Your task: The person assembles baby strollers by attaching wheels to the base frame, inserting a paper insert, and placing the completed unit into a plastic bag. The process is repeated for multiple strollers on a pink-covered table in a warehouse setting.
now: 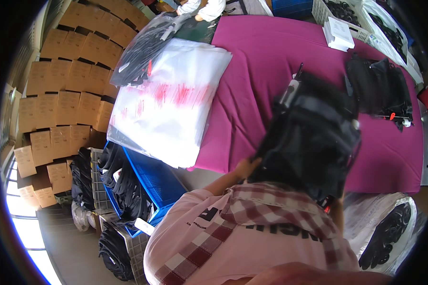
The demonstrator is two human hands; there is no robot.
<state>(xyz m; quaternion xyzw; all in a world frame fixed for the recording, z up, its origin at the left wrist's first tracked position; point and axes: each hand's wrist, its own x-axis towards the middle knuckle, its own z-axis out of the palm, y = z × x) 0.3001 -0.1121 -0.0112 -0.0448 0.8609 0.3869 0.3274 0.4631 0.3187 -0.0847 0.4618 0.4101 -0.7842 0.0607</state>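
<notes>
from where i stand, brown cartons (62,102) are stacked at the left of the frame. below and right of them sits a blue crate (152,178) beside the near edge of the magenta-covered desk (252,61). a pile of clear plastic bags (171,107) lies in the upper left, and past it, at the top edge, a co-worker's hand (199,17) shows at a pale sleeve.

further right, just below the middle of the frame, the person's left hand (247,169) meets the lower left edge of a black bag-like piece (304,147). the fingers touch that edge, but i cannot tell whether they are clamped on it. the piece is right of centre, up and to the right of this hand; its long axis runs away from the person's body, its far end leaning slightly right. it is blurred.

the right hand (336,213) is by the piece's lower right corner, so the bulk of the piece lies up and to the left of it. the shirt half hides this hand; whether its fingers are together or apart i cannot say. the left hand is the one plainly in contact. further right, well apart from the left hand, another black heap (378,88) rests on the desk.
</notes>
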